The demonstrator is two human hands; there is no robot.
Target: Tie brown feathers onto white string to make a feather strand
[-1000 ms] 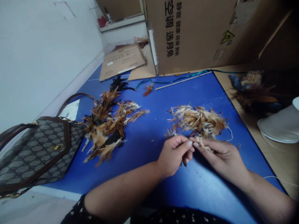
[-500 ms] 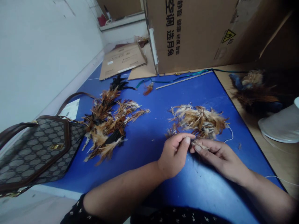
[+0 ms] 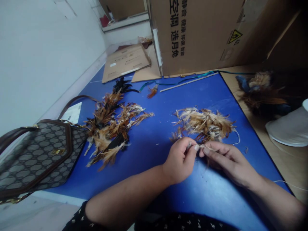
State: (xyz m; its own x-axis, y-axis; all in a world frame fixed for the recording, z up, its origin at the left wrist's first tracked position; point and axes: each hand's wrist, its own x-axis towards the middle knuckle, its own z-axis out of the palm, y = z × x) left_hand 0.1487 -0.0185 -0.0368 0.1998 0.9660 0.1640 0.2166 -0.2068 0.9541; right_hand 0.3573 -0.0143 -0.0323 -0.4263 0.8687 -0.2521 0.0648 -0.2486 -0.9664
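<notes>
My left hand point(image 3: 182, 159) pinches one end of a small feather point(image 3: 201, 146) between thumb and forefinger. Its other end is gripped by the thumb and fingers of my right hand point(image 3: 228, 162), and a thin pale stretch shows in the small gap between the fingertips. Most of the feather is hidden by my fingers. Just beyond both hands lies a pile of tan and brown feathers point(image 3: 204, 123) on the blue table surface point(image 3: 154, 179). A white thread point(image 3: 239, 136) curls out from the pile's right side.
More brown and black feathers point(image 3: 106, 128) lie at left, beside a patterned handbag point(image 3: 40, 154). One small feather tuft point(image 3: 152, 92) and a thin stick point(image 3: 187, 82) lie at the back, before a large cardboard box point(image 3: 204, 38). A white spool-like object point(image 3: 287, 128) stands at right.
My hands have drawn slightly apart, the right one moving a little rightward, so a thin stretch of the feather now shows between the fingertips.
</notes>
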